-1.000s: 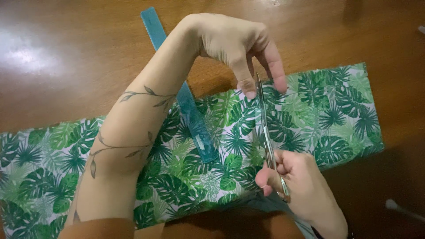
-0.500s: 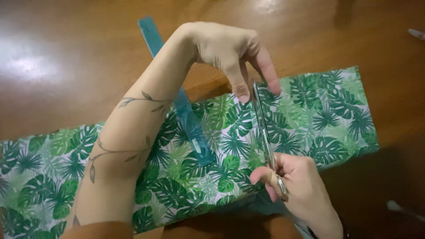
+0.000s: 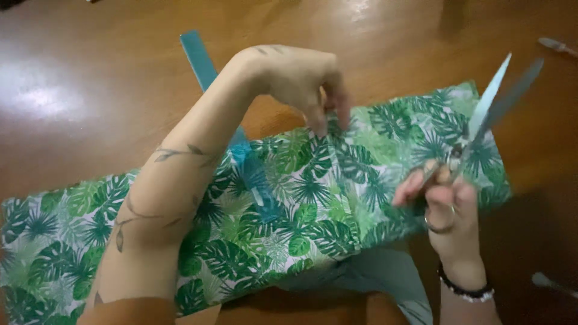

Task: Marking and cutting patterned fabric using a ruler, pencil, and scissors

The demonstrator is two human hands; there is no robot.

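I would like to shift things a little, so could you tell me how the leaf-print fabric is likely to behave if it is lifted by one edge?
The leaf-print fabric would probably flop and drape: it lies flat with soft folds. It looks thin, so likely light. The left hand pinches it, while the right hand holds open scissors.

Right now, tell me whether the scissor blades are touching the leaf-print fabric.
Apart. The head view shows the scissors lifted in the right hand, blades open and pointing up past the far edge of the leaf-print fabric, over the wooden table.
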